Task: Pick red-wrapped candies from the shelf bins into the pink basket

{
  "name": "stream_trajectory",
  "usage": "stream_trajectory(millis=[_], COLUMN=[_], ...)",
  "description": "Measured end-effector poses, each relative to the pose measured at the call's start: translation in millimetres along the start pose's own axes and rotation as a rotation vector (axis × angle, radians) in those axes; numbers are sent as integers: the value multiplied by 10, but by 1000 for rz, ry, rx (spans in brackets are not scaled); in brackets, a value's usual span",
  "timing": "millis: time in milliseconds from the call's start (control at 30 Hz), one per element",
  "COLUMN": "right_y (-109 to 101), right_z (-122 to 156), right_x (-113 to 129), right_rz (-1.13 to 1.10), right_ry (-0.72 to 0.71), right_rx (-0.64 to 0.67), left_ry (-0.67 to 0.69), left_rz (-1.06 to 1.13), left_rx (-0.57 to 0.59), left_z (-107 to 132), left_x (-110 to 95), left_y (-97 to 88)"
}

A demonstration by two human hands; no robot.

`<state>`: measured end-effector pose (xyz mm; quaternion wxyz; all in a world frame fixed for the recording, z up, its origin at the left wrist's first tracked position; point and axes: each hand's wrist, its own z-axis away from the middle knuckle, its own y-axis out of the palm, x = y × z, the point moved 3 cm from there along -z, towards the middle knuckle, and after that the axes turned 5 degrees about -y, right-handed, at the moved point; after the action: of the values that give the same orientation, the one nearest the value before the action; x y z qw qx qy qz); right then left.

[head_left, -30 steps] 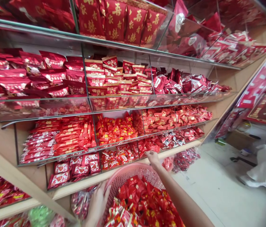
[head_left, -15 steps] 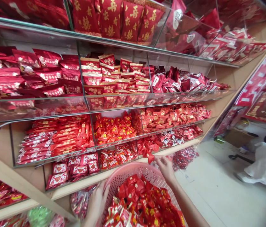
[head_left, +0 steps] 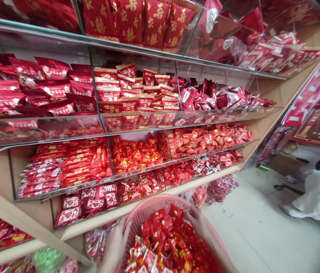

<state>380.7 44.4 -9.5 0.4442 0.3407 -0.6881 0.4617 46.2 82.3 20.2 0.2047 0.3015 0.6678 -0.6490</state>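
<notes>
A pink perforated plastic basket [head_left: 140, 212] sits low in the middle, filled with red wrapped candies [head_left: 174, 242], some with gold or white print. My left hand [head_left: 116, 238] grips the basket's left rim, fingers curled over its edge. Inside the far right part of the basket, my right hand [head_left: 197, 220] has its fingers pinched at a red wrapped candy [head_left: 177, 213] just above the pile. The fingertips are partly blurred. Beyond the basket, the lowest shelf compartment holds similar red candies [head_left: 177, 173].
Glass-fronted shelves [head_left: 137, 129] of red packets rise ahead, split by clear dividers. A wooden ledge [head_left: 100, 220] runs along the bottom, and a slanted wooden bar [head_left: 29, 223] crosses at left. Bagged candies [head_left: 222, 189] lie below. A white plastic bag [head_left: 316, 195] is on the floor at right.
My right hand has moved from the lowest shelf's edge down and back into the basket, bringing a red wrapped candy along. My left hand stays on the rim.
</notes>
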Motion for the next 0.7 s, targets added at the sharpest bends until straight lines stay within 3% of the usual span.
stream_trajectory(millis=[333, 467, 700], right_y=[134, 68, -115], right_z=[1, -116, -448], right_x=[-48, -95, 247], right_rz=[182, 255, 328], right_ry=[-2, -26, -94], right_rx=[7, -71, -133], left_ry=[8, 1, 12], left_rz=[-9, -2, 10], left_rx=[-5, -2, 1], left_z=[6, -2, 6], left_x=[-34, -20, -23], left_y=[-22, -16, -14])
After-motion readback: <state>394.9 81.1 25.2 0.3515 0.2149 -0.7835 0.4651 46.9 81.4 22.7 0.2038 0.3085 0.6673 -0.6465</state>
